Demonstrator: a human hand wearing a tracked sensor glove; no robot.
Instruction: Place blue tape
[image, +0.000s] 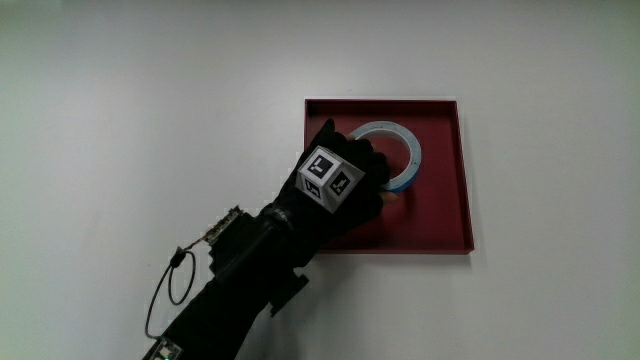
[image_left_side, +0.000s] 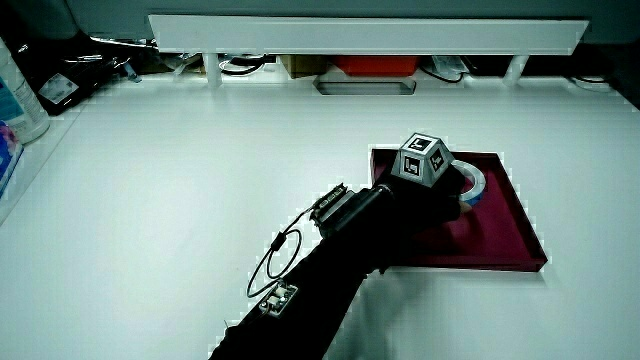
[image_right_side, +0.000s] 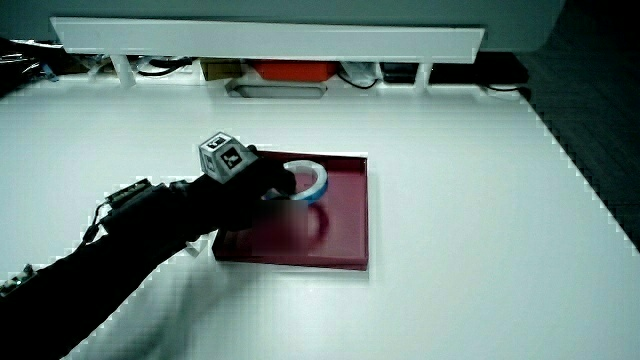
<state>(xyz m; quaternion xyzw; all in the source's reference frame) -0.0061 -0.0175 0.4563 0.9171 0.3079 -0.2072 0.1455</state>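
Observation:
A roll of blue tape (image: 412, 152) is in the dark red tray (image: 440, 230), a little tilted in both side views (image_left_side: 476, 183) (image_right_side: 316, 180). The gloved hand (image: 375, 175) reaches into the tray from the person's edge, its fingers curled around the part of the roll nearest the person. The patterned cube sits on the back of the hand. In both side views the hand (image_left_side: 440, 190) (image_right_side: 270, 183) hides the nearer part of the roll and part of the tray floor (image_left_side: 505, 230) (image_right_side: 340, 230).
A thin cable loop (image: 165, 290) hangs from the forearm over the white table. A low white partition (image_left_side: 360, 35) runs along the table's edge farthest from the person, with small items under it. A container (image_left_side: 15, 100) stands at the table's edge.

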